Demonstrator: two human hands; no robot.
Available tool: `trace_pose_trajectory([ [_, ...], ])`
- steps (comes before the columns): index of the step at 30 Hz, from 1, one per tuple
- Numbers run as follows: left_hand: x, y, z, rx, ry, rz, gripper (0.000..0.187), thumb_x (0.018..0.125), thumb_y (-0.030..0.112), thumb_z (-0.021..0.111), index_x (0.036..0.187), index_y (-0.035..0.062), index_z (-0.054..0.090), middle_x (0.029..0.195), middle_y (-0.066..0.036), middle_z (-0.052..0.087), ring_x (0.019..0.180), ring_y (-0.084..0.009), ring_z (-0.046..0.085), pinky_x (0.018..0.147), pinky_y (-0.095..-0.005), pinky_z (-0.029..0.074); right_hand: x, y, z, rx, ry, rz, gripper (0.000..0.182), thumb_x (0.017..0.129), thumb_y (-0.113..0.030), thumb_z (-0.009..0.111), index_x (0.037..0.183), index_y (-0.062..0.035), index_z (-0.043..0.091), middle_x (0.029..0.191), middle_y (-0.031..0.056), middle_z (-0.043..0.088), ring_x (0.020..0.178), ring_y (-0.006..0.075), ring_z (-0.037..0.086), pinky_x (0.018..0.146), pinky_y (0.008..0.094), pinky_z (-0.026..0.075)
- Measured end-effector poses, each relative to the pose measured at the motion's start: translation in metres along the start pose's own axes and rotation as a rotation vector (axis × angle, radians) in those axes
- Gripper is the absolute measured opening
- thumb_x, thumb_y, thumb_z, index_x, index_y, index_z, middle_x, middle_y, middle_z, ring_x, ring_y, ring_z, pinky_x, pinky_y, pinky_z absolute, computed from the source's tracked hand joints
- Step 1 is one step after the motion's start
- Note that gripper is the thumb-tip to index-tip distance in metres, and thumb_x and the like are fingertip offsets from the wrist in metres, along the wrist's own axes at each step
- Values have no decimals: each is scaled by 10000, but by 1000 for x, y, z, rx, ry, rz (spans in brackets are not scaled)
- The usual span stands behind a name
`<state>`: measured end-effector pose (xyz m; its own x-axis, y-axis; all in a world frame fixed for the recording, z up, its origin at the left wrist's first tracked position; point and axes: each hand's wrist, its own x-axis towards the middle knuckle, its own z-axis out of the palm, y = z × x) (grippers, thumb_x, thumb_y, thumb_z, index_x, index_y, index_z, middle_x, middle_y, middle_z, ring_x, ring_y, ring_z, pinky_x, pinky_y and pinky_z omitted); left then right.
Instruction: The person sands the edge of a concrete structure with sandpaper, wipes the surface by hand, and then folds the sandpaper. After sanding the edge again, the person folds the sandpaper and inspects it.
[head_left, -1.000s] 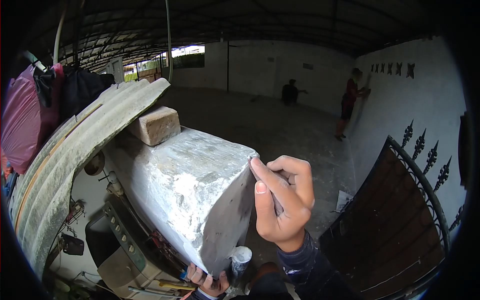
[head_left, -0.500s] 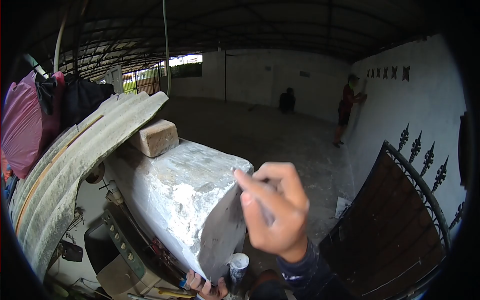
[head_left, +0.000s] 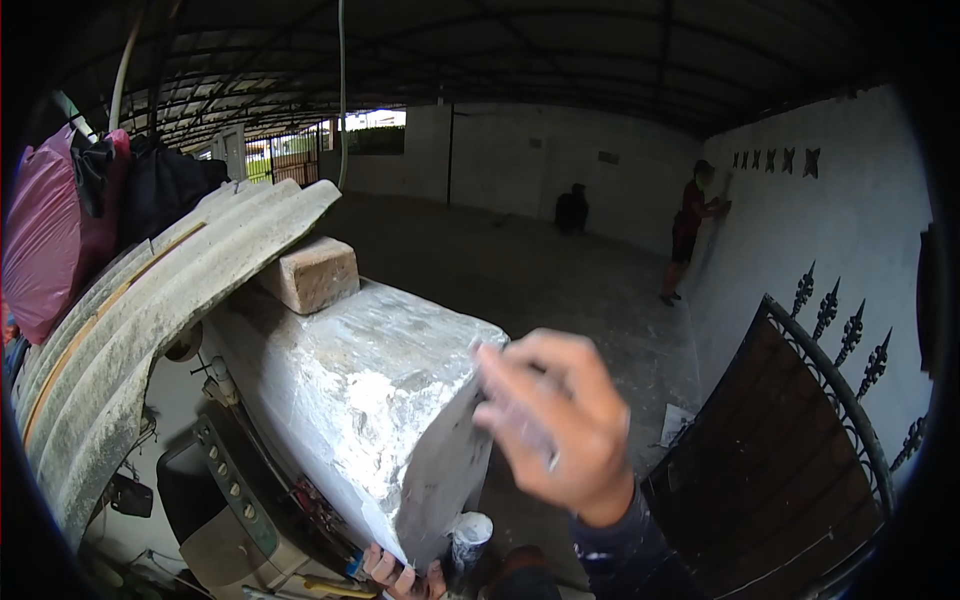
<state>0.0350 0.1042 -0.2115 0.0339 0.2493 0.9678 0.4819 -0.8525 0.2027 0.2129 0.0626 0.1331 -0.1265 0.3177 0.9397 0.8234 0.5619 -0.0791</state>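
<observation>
At the plastered block (head_left: 400, 330), the right hand (head_left: 560, 420) leans, fingers bent.

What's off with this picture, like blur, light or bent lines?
Head view: the right hand looks smeared, likely by motion; head view: the white patch on the block is almost washed out, while the person low at the back is lost in shadow; head view: black corners and bowed lines suggest a wide lens.
</observation>
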Motion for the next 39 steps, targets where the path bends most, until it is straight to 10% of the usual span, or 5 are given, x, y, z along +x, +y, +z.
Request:
trace_pose_trajectory([
  [39,-34,10,-45,95,-67,-60,674,811,38,646,1394,74,309,1365,-266,342,1193,-419,418,1001,-528,361,1,-5,8,57,56,-196,387,681,48,772,1061,-5,721,933,119,642,720,235,647,618,332,544],
])
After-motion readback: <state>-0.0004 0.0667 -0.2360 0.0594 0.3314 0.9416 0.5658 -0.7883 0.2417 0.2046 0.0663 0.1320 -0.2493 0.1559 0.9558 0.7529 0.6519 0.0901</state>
